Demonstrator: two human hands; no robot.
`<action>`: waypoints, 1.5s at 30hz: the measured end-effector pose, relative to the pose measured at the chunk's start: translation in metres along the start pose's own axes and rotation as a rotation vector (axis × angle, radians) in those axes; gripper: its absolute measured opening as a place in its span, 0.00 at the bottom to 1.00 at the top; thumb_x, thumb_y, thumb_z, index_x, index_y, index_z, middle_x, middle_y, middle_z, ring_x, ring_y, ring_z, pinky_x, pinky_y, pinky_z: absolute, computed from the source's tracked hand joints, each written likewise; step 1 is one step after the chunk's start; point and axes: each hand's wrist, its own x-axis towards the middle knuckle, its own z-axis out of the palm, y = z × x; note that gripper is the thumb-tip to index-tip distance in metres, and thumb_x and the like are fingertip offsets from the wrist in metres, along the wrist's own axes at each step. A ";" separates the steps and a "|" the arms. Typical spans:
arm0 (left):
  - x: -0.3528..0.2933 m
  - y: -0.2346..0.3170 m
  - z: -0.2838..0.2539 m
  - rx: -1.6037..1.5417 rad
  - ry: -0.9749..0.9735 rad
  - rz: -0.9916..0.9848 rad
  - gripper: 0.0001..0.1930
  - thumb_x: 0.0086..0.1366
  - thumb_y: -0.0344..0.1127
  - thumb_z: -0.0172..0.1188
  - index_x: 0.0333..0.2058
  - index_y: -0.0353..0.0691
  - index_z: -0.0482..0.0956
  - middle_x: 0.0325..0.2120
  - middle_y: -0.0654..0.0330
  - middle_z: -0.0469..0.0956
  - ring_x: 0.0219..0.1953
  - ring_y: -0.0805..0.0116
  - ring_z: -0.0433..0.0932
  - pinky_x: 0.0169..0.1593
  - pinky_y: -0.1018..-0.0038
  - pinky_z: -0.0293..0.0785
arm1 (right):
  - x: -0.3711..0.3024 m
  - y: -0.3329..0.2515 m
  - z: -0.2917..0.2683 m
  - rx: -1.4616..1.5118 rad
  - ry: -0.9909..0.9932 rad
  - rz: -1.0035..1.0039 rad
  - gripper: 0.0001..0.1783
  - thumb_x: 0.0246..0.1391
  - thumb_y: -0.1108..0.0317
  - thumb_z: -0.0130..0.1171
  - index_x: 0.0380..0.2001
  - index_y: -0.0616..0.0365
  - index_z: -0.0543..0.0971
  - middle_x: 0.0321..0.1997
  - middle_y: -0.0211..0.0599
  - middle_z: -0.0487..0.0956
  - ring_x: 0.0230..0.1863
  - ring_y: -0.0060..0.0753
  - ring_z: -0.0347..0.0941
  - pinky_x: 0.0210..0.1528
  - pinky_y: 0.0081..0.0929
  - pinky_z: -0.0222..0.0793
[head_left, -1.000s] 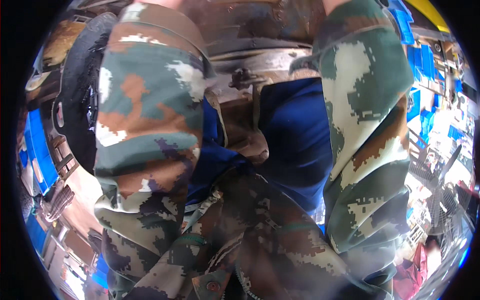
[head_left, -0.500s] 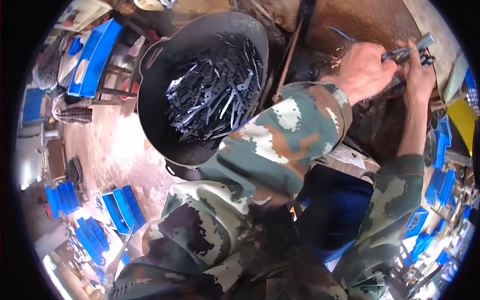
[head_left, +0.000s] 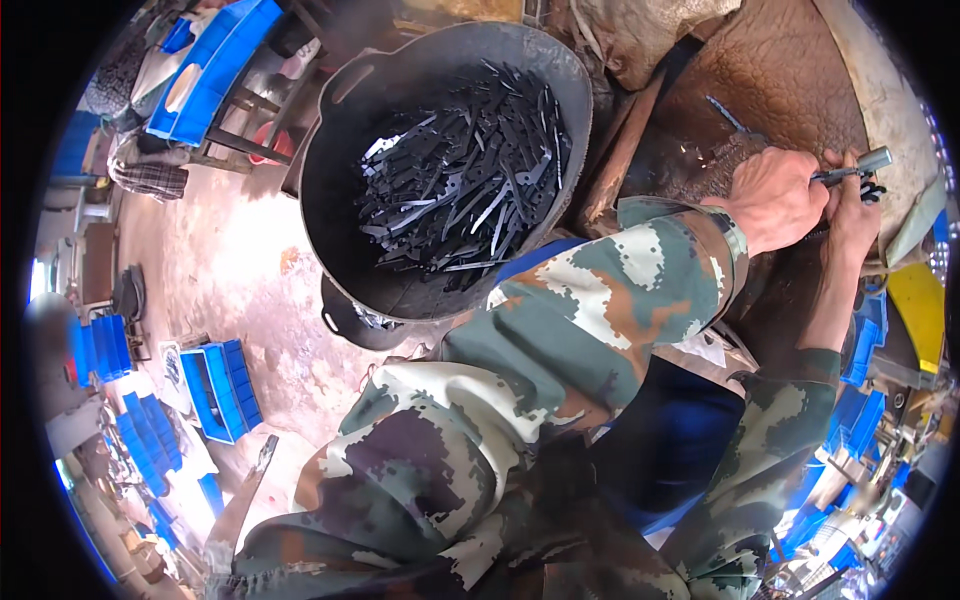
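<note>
My left hand (head_left: pixel 780 200) is a closed fist in the upper right, knuckles up, over a wet-looking brown surface (head_left: pixel 800 75). My right hand (head_left: pixel 850 215) is right beside it, its fingers closed round a dark metal tool (head_left: pixel 840 173) with a bright cylindrical end (head_left: pixel 874 160). The tool runs into the left fist, whose inner grip is hidden. A thin grey strip (head_left: pixel 727 113) slants up beyond the left knuckles; whether it is held there I cannot tell. Faint sparks show beside that fist. Both sleeves are camouflage cloth.
Left of my hands stands a big dark two-handled pan (head_left: pixel 325 225) with many dark metal strips (head_left: pixel 465 180). A wooden bar (head_left: pixel 625 150) lies between pan and brown surface. Blue bins (head_left: pixel 220 390) stand on the floor at left, more (head_left: pixel 850 425) at right. A blue tray (head_left: pixel 215 75) is upper left.
The view has shifted, so the pan and both hands appear farther right, the hands also lower. Sparks by the left fist look fainter. Both hands keep their grip on the tool.
</note>
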 end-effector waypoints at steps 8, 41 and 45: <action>-0.008 0.026 -0.016 0.012 -0.035 -0.044 0.14 0.55 0.41 0.61 0.33 0.34 0.83 0.27 0.41 0.80 0.36 0.40 0.80 0.44 0.54 0.76 | 0.009 0.010 0.005 0.171 0.056 -0.013 0.09 0.63 0.65 0.61 0.44 0.55 0.77 0.34 0.32 0.83 0.21 0.12 0.65 0.22 0.14 0.57; 0.014 -0.059 -0.041 0.591 -0.730 -0.235 0.13 0.62 0.36 0.61 0.40 0.32 0.82 0.23 0.52 0.79 0.27 0.63 0.74 0.38 0.64 0.72 | -0.196 -0.037 -0.068 0.018 -0.557 0.445 0.11 0.56 0.77 0.58 0.43 0.62 0.79 0.43 0.32 0.81 0.31 0.18 0.75 0.27 0.20 0.73; 0.017 -0.075 -0.040 0.553 -0.701 -0.104 0.12 0.63 0.35 0.59 0.38 0.32 0.82 0.23 0.53 0.79 0.28 0.65 0.75 0.37 0.66 0.72 | -0.180 -0.033 -0.056 0.171 -0.258 0.530 0.09 0.62 0.68 0.59 0.42 0.63 0.79 0.38 0.34 0.82 0.20 0.13 0.64 0.21 0.20 0.70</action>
